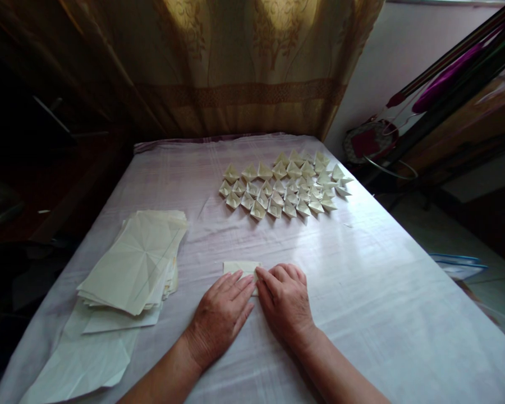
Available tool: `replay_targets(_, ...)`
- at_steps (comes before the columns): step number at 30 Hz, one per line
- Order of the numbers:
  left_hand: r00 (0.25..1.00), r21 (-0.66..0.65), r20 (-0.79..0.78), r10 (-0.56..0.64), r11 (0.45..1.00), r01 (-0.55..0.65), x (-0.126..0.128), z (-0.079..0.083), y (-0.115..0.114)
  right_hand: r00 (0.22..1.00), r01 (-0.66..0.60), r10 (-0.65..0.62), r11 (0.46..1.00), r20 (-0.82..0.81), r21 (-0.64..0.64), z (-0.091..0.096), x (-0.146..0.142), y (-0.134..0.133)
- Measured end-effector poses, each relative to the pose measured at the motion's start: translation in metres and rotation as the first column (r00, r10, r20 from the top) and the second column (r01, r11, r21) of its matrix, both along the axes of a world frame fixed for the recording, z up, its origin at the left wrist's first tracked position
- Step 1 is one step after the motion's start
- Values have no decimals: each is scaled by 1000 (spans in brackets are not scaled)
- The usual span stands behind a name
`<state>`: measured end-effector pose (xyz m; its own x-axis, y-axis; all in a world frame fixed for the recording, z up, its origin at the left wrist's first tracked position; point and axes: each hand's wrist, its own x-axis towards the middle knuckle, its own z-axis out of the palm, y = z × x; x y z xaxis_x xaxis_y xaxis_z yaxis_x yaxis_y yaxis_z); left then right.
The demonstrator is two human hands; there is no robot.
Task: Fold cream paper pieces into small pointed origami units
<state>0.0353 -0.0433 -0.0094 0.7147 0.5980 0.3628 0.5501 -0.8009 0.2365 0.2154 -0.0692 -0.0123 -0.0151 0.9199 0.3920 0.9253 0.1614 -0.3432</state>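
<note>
A small folded piece of cream paper (240,267) lies on the pale cloth-covered table (362,292) near the front. My left hand (221,314) lies flat on its near edge, fingers stretched out and close together. My right hand (285,300) presses on the paper's right end with its fingers curled down. Most of the paper is hidden under both hands. Beyond them, several finished folded paper boats (284,188) sit in rows.
A stack of creased cream paper sheets (137,261) rests at the left, with a larger loose sheet (82,365) under its front. A patterned curtain (244,67) hangs behind the table. Dark furniture stands at the left, poles and clutter (446,78) at the right.
</note>
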Motion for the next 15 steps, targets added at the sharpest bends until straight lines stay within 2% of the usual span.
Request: replay_targets(15, 1000, -19, -5, 2, 1000, -2, 0, 0, 0, 998, 53, -51, 997, 37, -61, 2, 2, -1)
